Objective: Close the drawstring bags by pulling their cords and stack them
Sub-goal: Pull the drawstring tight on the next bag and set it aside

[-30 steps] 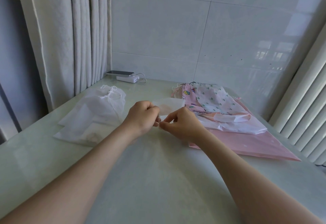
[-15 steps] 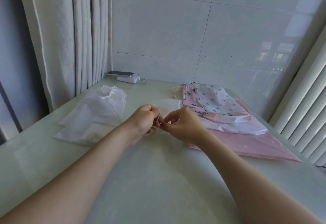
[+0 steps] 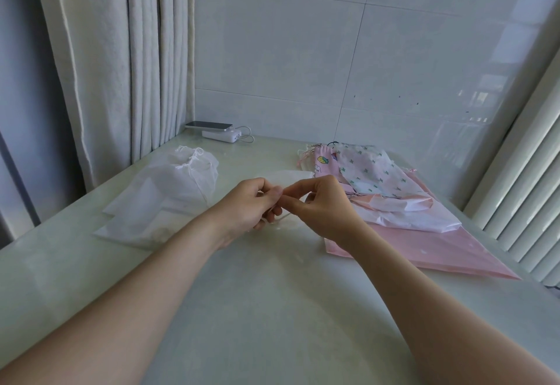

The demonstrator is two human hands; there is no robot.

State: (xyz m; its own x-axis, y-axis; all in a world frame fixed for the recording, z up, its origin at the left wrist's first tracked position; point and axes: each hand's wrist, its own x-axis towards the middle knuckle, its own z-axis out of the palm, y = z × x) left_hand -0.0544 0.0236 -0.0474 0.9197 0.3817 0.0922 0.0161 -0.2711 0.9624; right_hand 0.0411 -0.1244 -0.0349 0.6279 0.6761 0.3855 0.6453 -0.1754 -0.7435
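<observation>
A small white drawstring bag (image 3: 292,176) lies on the pale table just behind my hands, mostly hidden by them. My left hand (image 3: 253,203) and my right hand (image 3: 321,203) meet at the table's middle, fingers curled, each pinching the bag's thin white cord at its near end. To the left lies a stack of white gauzy drawstring bags (image 3: 169,194) with gathered tops. To the right sits a pile of patterned and pink bags (image 3: 375,184).
A phone on a white power bank (image 3: 219,134) with a cable sits at the back corner by the curtain (image 3: 121,66). A large pink plastic sheet (image 3: 439,245) lies under the right pile. A tiled wall closes the back, a ribbed radiator the right.
My hands have drawn a little nearer to me and closer together, fingertips now meeting over the cord. The white bag behind them looks less lifted and lies flatter.
</observation>
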